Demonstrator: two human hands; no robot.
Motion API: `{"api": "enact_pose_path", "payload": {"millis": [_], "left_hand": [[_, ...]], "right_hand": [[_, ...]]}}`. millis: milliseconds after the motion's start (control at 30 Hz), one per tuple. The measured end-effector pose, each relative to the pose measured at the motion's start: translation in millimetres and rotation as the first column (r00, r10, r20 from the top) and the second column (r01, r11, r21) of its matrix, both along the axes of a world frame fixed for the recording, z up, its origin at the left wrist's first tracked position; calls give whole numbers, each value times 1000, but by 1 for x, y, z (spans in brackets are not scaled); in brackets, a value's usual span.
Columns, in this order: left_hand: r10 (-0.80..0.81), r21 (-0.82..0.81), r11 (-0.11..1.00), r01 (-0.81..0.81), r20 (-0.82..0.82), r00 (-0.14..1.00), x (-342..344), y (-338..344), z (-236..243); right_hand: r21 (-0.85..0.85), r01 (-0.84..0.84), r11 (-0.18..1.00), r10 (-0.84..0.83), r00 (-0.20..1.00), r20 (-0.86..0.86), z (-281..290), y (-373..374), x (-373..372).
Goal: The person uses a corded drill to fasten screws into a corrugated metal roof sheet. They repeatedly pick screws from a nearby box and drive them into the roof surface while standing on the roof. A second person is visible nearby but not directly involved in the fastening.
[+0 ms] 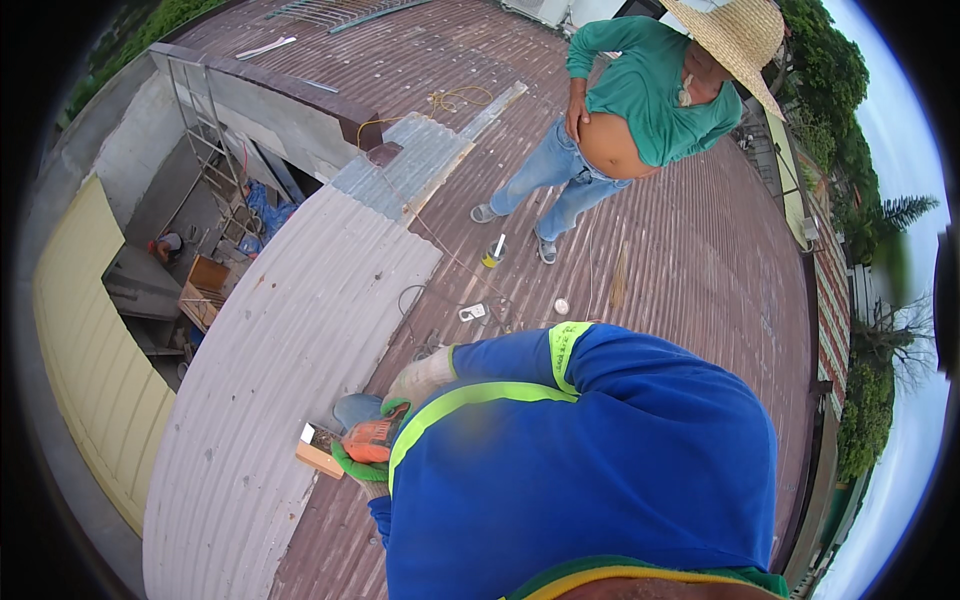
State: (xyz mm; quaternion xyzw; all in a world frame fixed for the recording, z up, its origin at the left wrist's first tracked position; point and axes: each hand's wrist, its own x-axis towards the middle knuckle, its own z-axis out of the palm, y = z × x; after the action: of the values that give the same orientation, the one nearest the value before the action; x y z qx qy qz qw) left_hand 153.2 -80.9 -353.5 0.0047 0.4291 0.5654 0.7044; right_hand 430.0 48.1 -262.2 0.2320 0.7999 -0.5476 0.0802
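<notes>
A: Where does the orange power tool [368, 441] lie?
B: Above the right edge of the pale corrugated sheet [260, 360], along the line where that sheet meets the brown roof [700, 270].

A: And the hands?
B: Both are gloved. The right hand [415, 382], reaching across from a blue sleeve [500, 355], appears curled about the rear of the tool. The left hand [358, 465] shows bent green fingers beneath the tool, beside the open box [318, 460]; whether they pinch anything cannot be told.

A: What does the box contain?
B: Small dark pieces, too small to identify. It sits at the same edge of the sheet, just left of the tool. A denim-clad knee [356, 410] shows just beyond.

A: And past the far right corner of the sheet?
B: On the brown roof, a can [493, 258] with a pale handle rising from it, and nearer, a white power strip [472, 312]. Behind the can stands a co-worker [650, 100] in a straw hat [735, 40], one hand at the waist.
</notes>
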Motion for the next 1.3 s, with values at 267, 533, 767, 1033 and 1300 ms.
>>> {"api": "enact_pose_path", "payload": {"millis": [267, 533, 767, 1033, 1300], "left_hand": [[-5, 5, 1000, 5, 4, 1000, 1, 2, 1], [-11, 19, 1000, 11, 0, 1000, 6, 3, 6], [90, -74, 993, -88, 33, 995, 15, 5, 13], [188, -147, 977, -152, 279, 942, 25, 2, 24], [221, -187, 966, -176, 257, 941, 32, 1, 36]], "right_hand": [[-12, 8, 1000, -8, 1000, 19, 4, 1, 0], [-5, 10, 1000, -9, 999, 51, 17, 3, 1], [37, 198, 980, -200, 978, 57, 70, 17, 8], [-145, 172, 974, -198, 343, -918, 287, 58, 35], [71, -32, 997, 73, 35, -997, 350, 56, 14]]}}
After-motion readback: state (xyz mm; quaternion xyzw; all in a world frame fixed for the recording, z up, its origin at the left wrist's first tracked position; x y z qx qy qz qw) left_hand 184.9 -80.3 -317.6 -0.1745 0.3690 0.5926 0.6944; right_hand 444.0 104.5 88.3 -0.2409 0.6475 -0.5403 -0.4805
